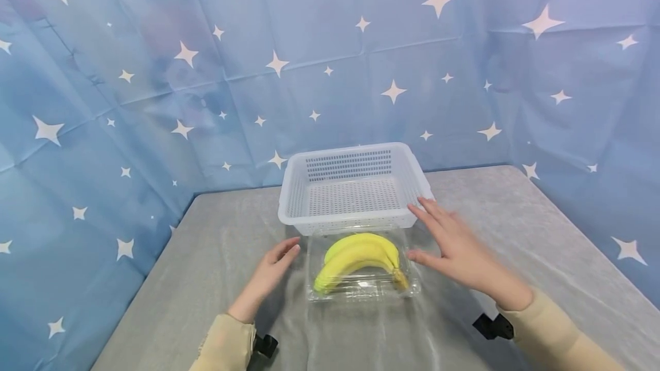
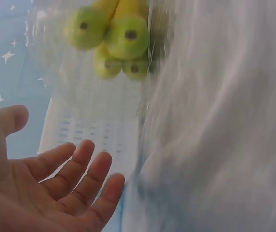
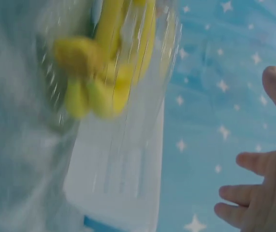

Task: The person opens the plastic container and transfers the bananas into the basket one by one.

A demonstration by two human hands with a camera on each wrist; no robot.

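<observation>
A bunch of yellow bananas (image 1: pixel 361 256) with greenish tips lies inside a clear plastic clamshell box (image 1: pixel 356 292) on the table. To the left of the box is my left hand (image 1: pixel 269 272), apart from it, with relaxed fingers and nothing held. My right hand (image 1: pixel 454 248) hovers at the box's right side, fingers spread, near the front right corner of the white basket (image 1: pixel 319 228). In the left wrist view, the banana tips (image 2: pixel 128 37) show through the plastic above my left hand (image 2: pixel 55 193). The banana stem (image 3: pixel 77 55) appears blurred in the right wrist view, beside my right hand (image 3: pixel 263 188).
The white perforated basket stands directly behind the clear box, with nothing visible in it. A grey cloth (image 1: pixel 206 302) covers the table. Blue star-patterned curtains (image 1: pixel 330 33) hang along the back and both sides.
</observation>
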